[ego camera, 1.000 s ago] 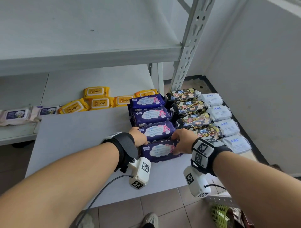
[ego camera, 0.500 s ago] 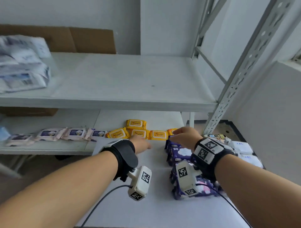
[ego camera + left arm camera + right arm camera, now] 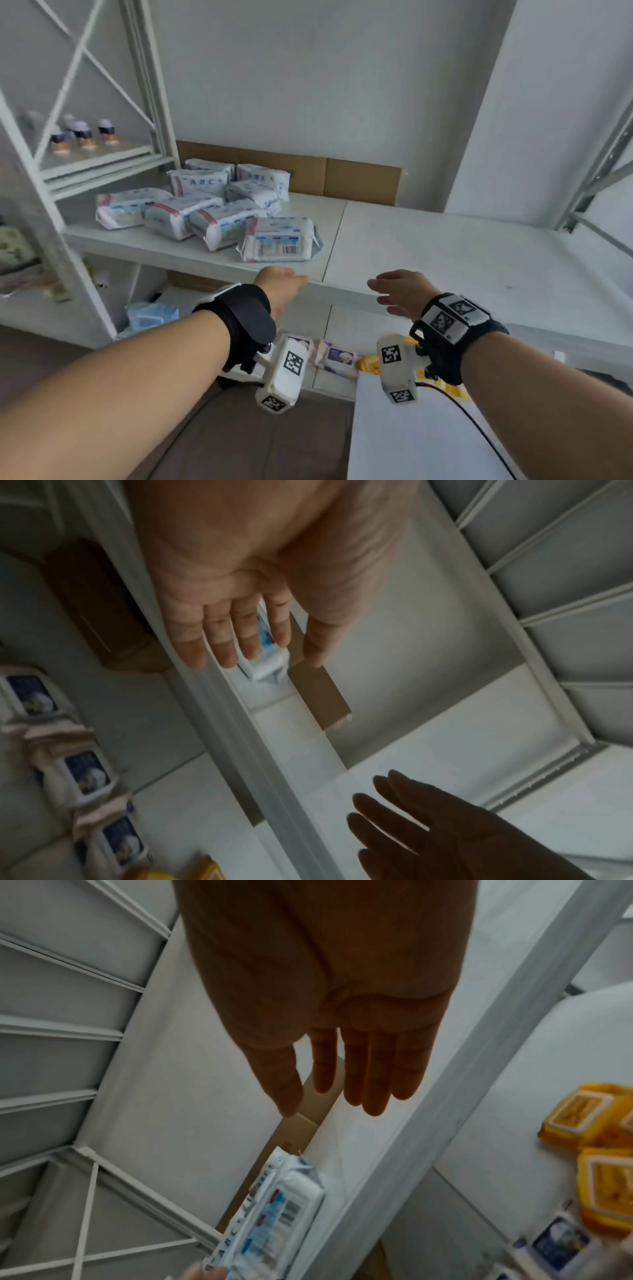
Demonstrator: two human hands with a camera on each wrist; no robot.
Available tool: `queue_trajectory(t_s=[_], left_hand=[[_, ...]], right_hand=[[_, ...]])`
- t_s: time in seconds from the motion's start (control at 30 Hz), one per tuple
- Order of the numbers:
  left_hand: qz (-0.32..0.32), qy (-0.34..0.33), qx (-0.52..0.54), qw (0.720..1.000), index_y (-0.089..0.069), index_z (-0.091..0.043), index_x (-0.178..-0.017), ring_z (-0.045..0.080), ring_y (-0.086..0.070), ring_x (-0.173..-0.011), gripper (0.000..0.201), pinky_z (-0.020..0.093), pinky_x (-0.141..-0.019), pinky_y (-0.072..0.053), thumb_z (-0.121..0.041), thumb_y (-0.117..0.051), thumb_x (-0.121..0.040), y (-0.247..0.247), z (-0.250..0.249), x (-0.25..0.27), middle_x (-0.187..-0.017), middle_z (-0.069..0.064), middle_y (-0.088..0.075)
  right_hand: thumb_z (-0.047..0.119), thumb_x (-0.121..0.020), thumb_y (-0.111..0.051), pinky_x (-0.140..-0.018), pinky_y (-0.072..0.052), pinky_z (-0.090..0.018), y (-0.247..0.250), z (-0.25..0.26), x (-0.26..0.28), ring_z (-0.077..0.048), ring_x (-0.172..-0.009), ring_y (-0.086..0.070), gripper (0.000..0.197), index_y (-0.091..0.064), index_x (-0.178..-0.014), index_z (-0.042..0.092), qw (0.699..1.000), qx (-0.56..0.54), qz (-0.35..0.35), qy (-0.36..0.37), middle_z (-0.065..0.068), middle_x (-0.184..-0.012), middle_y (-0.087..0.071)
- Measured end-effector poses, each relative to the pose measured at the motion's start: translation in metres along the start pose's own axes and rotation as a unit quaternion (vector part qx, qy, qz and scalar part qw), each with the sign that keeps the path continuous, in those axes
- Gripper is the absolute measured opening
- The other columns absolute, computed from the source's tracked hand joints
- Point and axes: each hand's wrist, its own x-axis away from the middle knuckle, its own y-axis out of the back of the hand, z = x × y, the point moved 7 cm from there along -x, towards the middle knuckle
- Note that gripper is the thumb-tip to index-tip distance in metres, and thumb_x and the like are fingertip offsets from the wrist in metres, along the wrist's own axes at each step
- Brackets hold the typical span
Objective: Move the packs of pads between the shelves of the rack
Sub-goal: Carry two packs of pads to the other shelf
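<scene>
Several white packs of pads (image 3: 205, 205) lie in a loose heap on the left half of the upper shelf (image 3: 445, 260). The nearest pack (image 3: 277, 240) lies close to the shelf's front edge. My left hand (image 3: 291, 281) hovers at that edge just below this pack, with straight fingers (image 3: 246, 642) and nothing in it; the pack (image 3: 267, 664) shows past the fingertips. My right hand (image 3: 387, 294) is raised to its right, open and empty, with straight fingers (image 3: 373, 1085). The right wrist view shows the same pack (image 3: 274, 1218) low down.
Brown cardboard (image 3: 325, 174) lines the back of the upper shelf. The lower shelf holds small white wipe packs (image 3: 337, 356) and yellow packs (image 3: 582, 1123). Small bottles (image 3: 82, 133) stand on the neighbouring rack at the left. A rack upright (image 3: 596, 164) rises at the right.
Both hands left the purple packs on the low board and rose to the upper shelf's front edge, empty. The head view swung up and left to the white packs.
</scene>
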Motion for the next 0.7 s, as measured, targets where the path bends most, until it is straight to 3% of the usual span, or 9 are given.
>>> queue_trajectory(t_s=[0.1,0.2,0.27,0.33,0.4,0.43,0.5,0.63,0.7], left_hand=[[-0.005,0.019,0.003,1.0,-0.048,-0.012,-0.135,0.026,-0.052,-0.116,0.052,0.032,-0.085,-0.041,-0.029,-0.063,-0.088,0.065,0.005,-0.018,-0.13,0.007,-0.055],[-0.002,0.039,0.011,0.999,-0.05,-0.011,-0.134,0.026,-0.052,-0.111,0.051,0.032,-0.085,-0.041,-0.03,-0.063,-0.088,0.112,0.008,-0.036,-0.124,0.005,-0.056],[-0.005,0.055,0.028,0.998,-0.055,-0.013,-0.124,0.023,-0.056,-0.095,0.041,0.03,-0.079,-0.044,-0.03,-0.064,-0.088,0.136,0.008,-0.048,-0.108,0.005,-0.058],[-0.013,0.074,0.051,0.996,-0.054,-0.013,-0.123,0.021,-0.055,-0.085,0.041,0.03,-0.077,-0.045,-0.031,-0.065,-0.087,0.155,0.008,-0.061,-0.105,0.006,-0.055],[-0.011,0.089,0.057,0.994,-0.043,-0.01,-0.137,0.027,-0.055,-0.109,0.059,0.035,-0.092,-0.043,-0.035,-0.064,-0.088,0.17,0.01,-0.079,-0.13,0.012,-0.049],[-0.009,0.093,0.063,0.994,-0.035,-0.01,-0.144,0.029,-0.047,-0.124,0.067,0.038,-0.101,-0.039,-0.036,-0.062,-0.089,0.174,0.01,-0.09,-0.143,0.013,-0.041],[-0.001,0.106,0.089,0.99,-0.023,-0.011,-0.149,0.031,-0.033,-0.138,0.074,0.039,-0.11,-0.03,-0.037,-0.06,-0.09,0.178,0.011,-0.1,-0.154,0.014,-0.026],[-0.014,0.104,0.101,0.989,-0.025,-0.006,-0.148,0.029,-0.024,-0.142,0.069,0.037,-0.115,-0.023,-0.034,-0.056,-0.093,0.19,-0.001,-0.149,-0.155,0.013,-0.022],[-0.031,0.087,0.088,0.992,-0.039,-0.003,-0.14,0.031,-0.038,-0.134,0.058,0.035,-0.112,-0.031,-0.032,-0.056,-0.093,0.198,-0.013,-0.18,-0.146,0.016,-0.039]], right_hand=[[0.029,-0.084,-0.07,-0.081,-0.052,-0.031,-0.054,0.026,-0.012,-0.017,-0.087,-0.062,0.046,-0.057,-0.123,0.007,1.0,-0.006,0.006,-0.026,-0.004,-0.101,-0.061],[0.036,-0.085,-0.067,-0.091,-0.051,-0.037,-0.087,0.046,-0.023,-0.02,-0.095,-0.061,0.044,-0.058,-0.116,0.008,0.998,0.032,0.001,-0.048,-0.007,-0.114,-0.061],[0.039,-0.085,-0.067,-0.085,-0.051,-0.036,-0.1,0.06,-0.033,-0.021,-0.094,-0.059,0.033,-0.058,-0.097,0.009,0.997,0.039,0.0,-0.065,-0.01,-0.123,-0.061],[0.039,-0.083,-0.068,-0.067,-0.047,-0.028,-0.106,0.069,-0.045,-0.022,-0.094,-0.06,0.032,-0.055,-0.086,0.01,0.996,0.038,-0.014,-0.079,-0.012,-0.124,-0.061],[0.04,-0.081,-0.07,-0.065,-0.047,-0.028,-0.112,0.077,-0.061,-0.024,-0.101,-0.061,0.038,-0.056,-0.095,0.007,0.995,0.038,-0.029,-0.089,-0.013,-0.124,-0.061],[0.04,-0.08,-0.071,-0.075,-0.051,-0.032,-0.113,0.079,-0.07,-0.026,-0.107,-0.061,0.044,-0.058,-0.102,0.004,0.994,0.042,-0.039,-0.091,-0.015,-0.123,-0.061],[0.042,-0.078,-0.072,-0.093,-0.05,-0.039,-0.111,0.08,-0.082,-0.029,-0.108,-0.06,0.058,-0.057,-0.115,0.0,0.992,0.047,-0.062,-0.096,-0.016,-0.117,-0.063],[0.054,-0.075,-0.069,-0.075,-0.046,-0.038,-0.115,0.086,-0.126,-0.023,-0.082,-0.054,0.069,-0.055,-0.121,0.005,0.99,0.041,-0.067,-0.116,-0.006,-0.1,-0.055],[0.059,-0.073,-0.068,-0.065,-0.043,-0.033,-0.117,0.094,-0.152,-0.02,-0.073,-0.054,0.069,-0.056,-0.118,0.008,0.991,0.041,-0.066,-0.112,-0.004,-0.095,-0.057]])
